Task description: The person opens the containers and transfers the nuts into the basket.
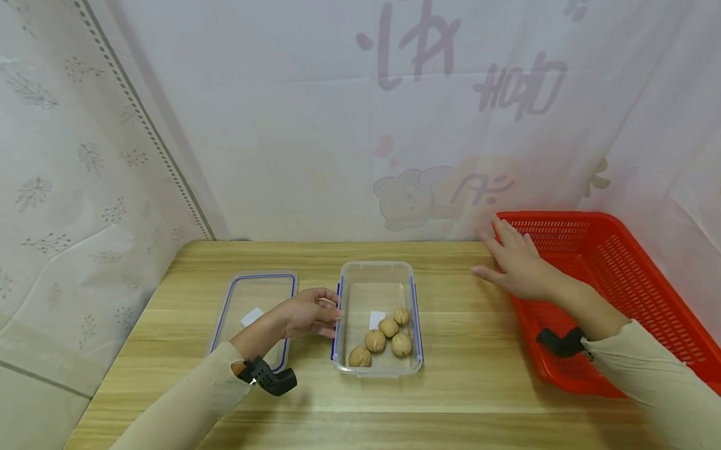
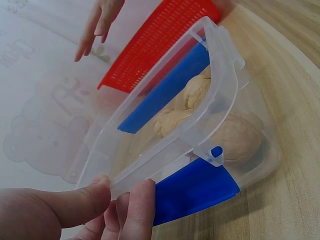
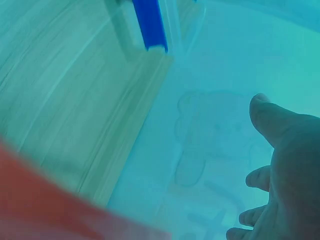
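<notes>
A clear plastic food box (image 1: 375,273) with blue side latches stands on the table, and several walnuts (image 1: 375,341) lie toward its near end. At the box's left wall, my left hand (image 1: 312,312) holds the edge; in the left wrist view its thumb (image 2: 95,197) is at the rim and its fingers are beside the blue latch (image 2: 197,190). My right hand (image 1: 520,264) is over the left edge of a red plastic basket (image 1: 646,267), its fingers extended and nothing held. In the right wrist view, that hand (image 3: 295,175) shows thumb and fingers spread apart.
Left of the box, a clear lid with a blue seal (image 1: 228,306) lies flat, partly behind my left forearm. The wooden table (image 1: 350,428) ends at a printed curtain (image 1: 291,146) at the back. The basket takes up the table's right side.
</notes>
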`<state>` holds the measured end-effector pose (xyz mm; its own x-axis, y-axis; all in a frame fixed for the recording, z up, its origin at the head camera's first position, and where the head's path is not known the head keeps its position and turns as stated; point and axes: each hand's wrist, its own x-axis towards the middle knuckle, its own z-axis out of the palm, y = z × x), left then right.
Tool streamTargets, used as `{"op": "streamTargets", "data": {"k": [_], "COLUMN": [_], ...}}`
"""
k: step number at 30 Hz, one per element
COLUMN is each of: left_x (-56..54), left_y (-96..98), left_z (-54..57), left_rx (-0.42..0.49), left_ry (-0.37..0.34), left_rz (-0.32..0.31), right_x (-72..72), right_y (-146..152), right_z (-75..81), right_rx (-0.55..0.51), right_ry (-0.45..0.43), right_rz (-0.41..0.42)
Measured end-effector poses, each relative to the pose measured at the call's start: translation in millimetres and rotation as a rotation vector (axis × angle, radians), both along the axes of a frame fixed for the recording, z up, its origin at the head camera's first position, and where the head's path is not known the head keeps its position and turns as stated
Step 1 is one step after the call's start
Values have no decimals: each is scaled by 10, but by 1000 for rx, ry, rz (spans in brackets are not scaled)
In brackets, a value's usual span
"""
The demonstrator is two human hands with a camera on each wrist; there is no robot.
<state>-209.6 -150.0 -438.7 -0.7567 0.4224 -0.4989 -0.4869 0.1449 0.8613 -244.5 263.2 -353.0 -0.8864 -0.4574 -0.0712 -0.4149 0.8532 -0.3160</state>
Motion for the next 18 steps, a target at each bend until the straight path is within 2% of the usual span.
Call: {"op": "streamTargets", "data": {"k": [8,18], "left_x": [-3,0], "left_y": [6,5], "left_z": [2,-2], "left_rx": [-3,-8], "left_ry": [-1,1], "left_rz": [1,6], "right_x": [60,132], "right_y": [-283,-685], "right_z": [-52,-154], "right_rx": [-72,-33], "right_ry": [11,1], "right_rz": [103,222]}}
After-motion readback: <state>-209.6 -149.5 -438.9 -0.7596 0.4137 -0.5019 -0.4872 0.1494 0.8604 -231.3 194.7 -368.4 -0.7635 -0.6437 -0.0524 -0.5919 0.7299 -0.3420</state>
